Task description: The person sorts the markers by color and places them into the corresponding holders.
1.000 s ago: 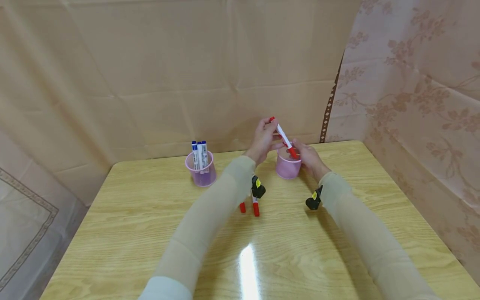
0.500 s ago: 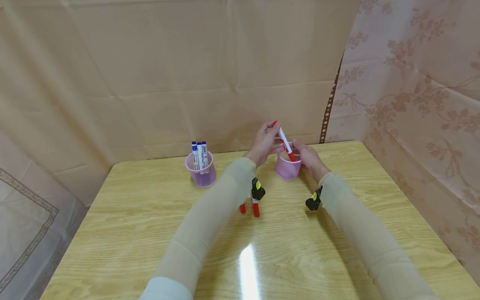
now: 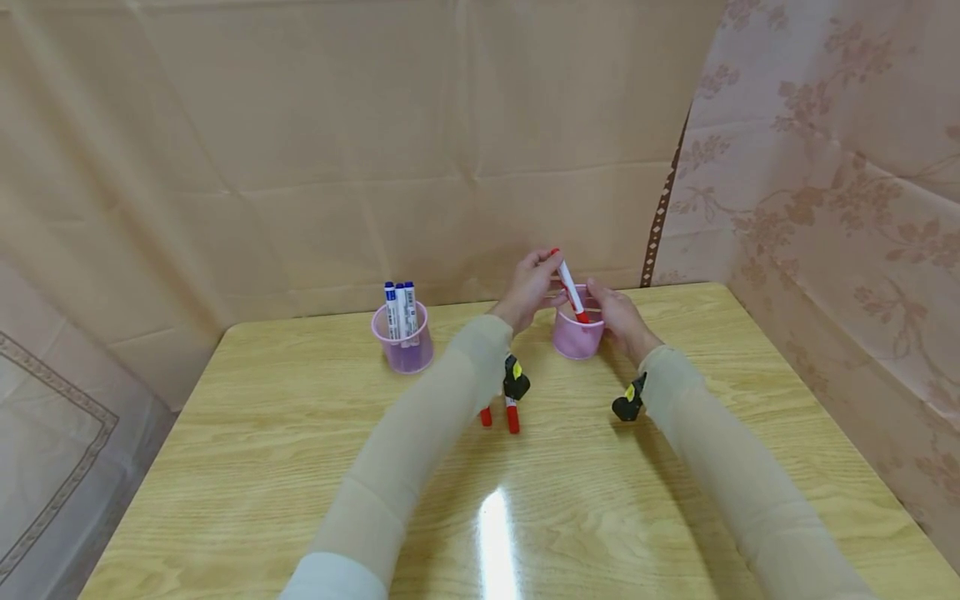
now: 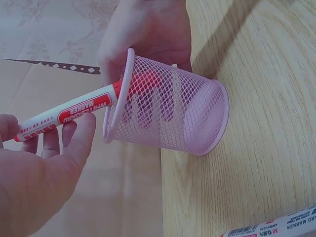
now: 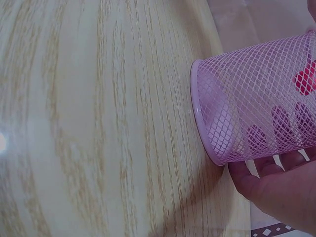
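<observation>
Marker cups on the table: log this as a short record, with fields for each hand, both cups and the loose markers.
left hand: holds red marker, thicker red end down inside right cup
right hand: holds right cup from the side
right cup: pink mesh, upright on table
left cup: pink, upright, holds three blue markers
loose markers: two red ends show on table, partly hidden by left sleeve

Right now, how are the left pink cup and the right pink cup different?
The left cup holds blue-topped markers standing up; a red-and-white marker, pinched by the left hand, slants partway into the right cup. No hand touches the left cup, but the right hand holds the right cup. Both cups are pinkish with open tops.
</observation>
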The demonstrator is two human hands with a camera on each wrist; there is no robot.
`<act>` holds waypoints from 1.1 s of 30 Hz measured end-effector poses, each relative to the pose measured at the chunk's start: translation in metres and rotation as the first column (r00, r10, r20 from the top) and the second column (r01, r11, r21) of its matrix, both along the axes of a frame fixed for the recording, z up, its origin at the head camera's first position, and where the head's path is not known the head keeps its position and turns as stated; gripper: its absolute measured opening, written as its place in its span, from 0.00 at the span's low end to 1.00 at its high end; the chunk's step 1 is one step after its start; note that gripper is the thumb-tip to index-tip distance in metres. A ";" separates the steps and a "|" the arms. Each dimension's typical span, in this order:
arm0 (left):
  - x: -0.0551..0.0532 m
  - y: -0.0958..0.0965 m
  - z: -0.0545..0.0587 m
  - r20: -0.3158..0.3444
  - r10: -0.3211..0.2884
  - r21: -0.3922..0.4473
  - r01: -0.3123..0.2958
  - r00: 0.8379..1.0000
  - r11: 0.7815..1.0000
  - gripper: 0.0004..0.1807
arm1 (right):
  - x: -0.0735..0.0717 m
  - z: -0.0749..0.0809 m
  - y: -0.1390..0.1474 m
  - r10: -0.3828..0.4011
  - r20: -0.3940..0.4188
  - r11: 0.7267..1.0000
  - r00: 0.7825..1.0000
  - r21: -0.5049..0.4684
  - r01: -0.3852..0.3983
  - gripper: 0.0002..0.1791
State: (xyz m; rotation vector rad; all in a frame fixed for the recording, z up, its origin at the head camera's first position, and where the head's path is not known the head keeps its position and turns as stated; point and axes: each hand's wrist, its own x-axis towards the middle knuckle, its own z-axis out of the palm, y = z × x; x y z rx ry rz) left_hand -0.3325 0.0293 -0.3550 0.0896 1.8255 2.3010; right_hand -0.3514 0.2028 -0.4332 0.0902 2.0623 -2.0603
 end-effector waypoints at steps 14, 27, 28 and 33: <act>0.000 -0.002 -0.006 -0.020 -0.001 -0.036 0.000 1.000 0.999 0.13 | -0.001 0.001 0.001 0.013 0.016 0.999 1.000 0.040 -0.013 0.38; 0.002 -0.003 -0.010 -0.084 -0.031 -0.140 0.019 0.996 0.990 0.17 | 0.002 0.003 0.000 0.001 0.036 1.000 0.999 0.030 -0.002 0.38; 0.002 -0.003 -0.010 -0.095 -0.040 -0.151 0.025 0.995 0.988 0.17 | 0.002 0.003 0.000 0.002 0.035 1.000 0.999 0.031 -0.003 0.38; 0.002 -0.002 -0.011 -0.143 -0.068 -0.225 0.034 0.987 0.974 0.16 | 0.002 0.004 0.000 0.001 0.038 1.000 0.999 0.031 -0.002 0.38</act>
